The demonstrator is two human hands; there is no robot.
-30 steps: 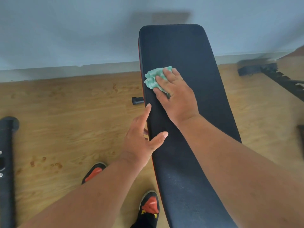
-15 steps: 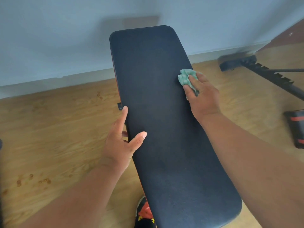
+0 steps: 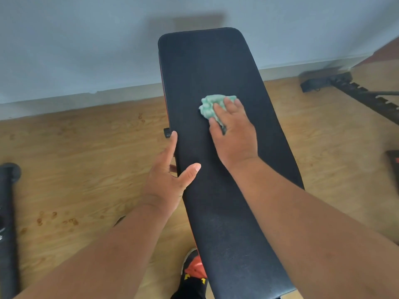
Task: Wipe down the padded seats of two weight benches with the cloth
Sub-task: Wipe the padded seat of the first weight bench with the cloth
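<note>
- Plainly, in the head view, the right hand [image 3: 234, 130] presses a crumpled green cloth [image 3: 212, 107] flat on the middle of the bench's padded seat [image 3: 207, 67], likely so the palm's weight scrubs as it slides.
- Its fingers [image 3: 228, 104] lie nearly straight and close together over the cloth, pinning rather than pinching it.
- The left hand [image 3: 167, 180] braces the seat's left edge, probably to steady it; it holds nothing, forefinger along the rim, thumb [image 3: 191, 171] splayed wide on the padding.
- A shoe [image 3: 194, 270] shows below.
</note>
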